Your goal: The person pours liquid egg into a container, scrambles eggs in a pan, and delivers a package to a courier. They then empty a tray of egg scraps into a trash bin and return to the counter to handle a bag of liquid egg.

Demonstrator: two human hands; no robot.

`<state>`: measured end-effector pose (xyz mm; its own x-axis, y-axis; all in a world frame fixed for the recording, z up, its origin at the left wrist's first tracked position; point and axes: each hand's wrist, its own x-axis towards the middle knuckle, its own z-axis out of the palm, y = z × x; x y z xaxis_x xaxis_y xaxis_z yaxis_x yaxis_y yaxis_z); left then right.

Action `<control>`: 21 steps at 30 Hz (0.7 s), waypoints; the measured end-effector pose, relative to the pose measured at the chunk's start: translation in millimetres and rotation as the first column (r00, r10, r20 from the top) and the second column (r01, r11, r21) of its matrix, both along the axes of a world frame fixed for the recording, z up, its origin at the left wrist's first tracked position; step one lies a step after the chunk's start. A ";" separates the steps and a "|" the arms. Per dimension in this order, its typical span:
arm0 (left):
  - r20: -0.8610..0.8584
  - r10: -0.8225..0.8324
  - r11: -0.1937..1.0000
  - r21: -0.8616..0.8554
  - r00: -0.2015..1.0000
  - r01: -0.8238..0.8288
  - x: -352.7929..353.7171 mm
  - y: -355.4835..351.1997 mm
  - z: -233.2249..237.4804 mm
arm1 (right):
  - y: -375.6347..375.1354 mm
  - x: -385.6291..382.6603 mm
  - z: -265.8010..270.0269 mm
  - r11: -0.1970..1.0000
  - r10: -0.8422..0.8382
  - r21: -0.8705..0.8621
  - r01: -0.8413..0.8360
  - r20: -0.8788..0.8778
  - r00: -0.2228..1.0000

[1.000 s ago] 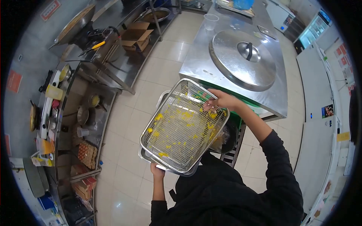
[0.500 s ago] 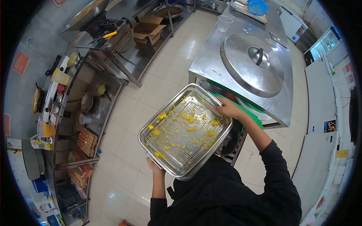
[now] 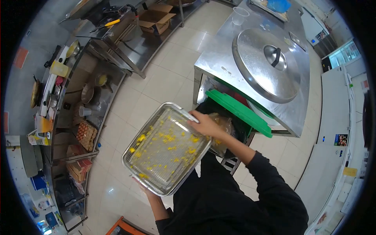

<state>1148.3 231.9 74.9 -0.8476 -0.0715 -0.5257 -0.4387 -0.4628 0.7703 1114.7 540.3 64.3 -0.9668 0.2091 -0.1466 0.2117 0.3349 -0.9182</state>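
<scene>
A rectangular metal tray (image 3: 131, 166) with a wire rack (image 3: 156, 156) in it is held out in front of me at a tilt. Yellow food bits (image 3: 168, 138) are scattered over the rack. My right hand (image 3: 203, 124) is closed on the tray's far right edge. My left hand (image 3: 144, 188) grips the near left edge from below, its fingers partly hidden by the tray. Just right of the tray is a bin lined with a black bag (image 3: 242, 132), with a crumpled clear plastic bag (image 3: 222, 122) inside. Its green lid (image 3: 239, 113) leans open against the table end.
A steel table (image 3: 219, 66) on the right bears a large round lid (image 3: 266, 64) and a plastic cup (image 3: 239, 15). Steel shelves with eggs (image 3: 85, 133) and pans line the left. An orange-framed object (image 3: 121, 225) stands on the floor at the bottom.
The tray has moved left and toward me in view, with both hands still on it. More of the bin, its black liner and its green lid now shows beside the tray.
</scene>
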 end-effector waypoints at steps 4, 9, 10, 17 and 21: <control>-0.122 -0.036 0.991 -0.131 0.992 0.020 16.6 -64.1 -7.0 | -64.0 2.0 5.9 0.995 0.019 -0.095 -0.013 0.063 0.998; -0.117 0.056 0.989 -0.129 0.992 -0.071 2.2 -132.7 7.3 | -143.0 2.5 13.6 0.989 0.078 -0.139 -0.059 0.133 0.988; -0.116 0.069 0.988 -0.128 0.991 -0.084 0.7 -148.6 7.8 | -157.9 0.2 13.0 0.989 0.075 -0.137 -0.057 0.131 0.988; -0.157 0.190 0.977 -0.062 0.969 -0.202 5.4 -239.0 6.0 | -248.1 -17.9 0.4 0.979 0.160 -0.147 -0.139 0.146 0.976; -0.192 0.263 0.963 -0.004 0.946 -0.269 19.4 -274.0 3.8 | -289.2 -45.0 -18.6 0.947 0.271 -0.192 -0.258 0.048 0.961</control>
